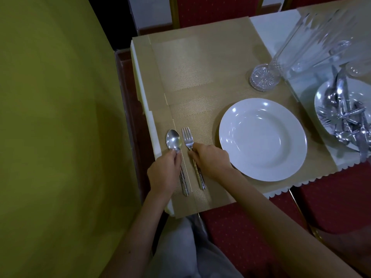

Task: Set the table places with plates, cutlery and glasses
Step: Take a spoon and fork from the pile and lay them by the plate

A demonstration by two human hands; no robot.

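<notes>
Left of plate (pixel 263 139): left hand (pixel 163 173) pinches spoon (pixel 174 141); right hand (pixel 210 160) grips fork (pixel 188 138); both flat on placemat (pixel 190 81).

One view only, from the head, looking steeply down and forward onto the corner of the table (pixel 200 77). The white plate (pixel 263 139) sits right of centre in the frame, close below the lens. Left of the plate, both forearms reach in from the bottom edge. Beyond the plate, at the top edge, a red chair back (pixel 212 11) shows. Far left of the plate, a yellow-green wall (pixel 50 127) fills the frame. Wide-angle bend shows toward the edges.
</notes>
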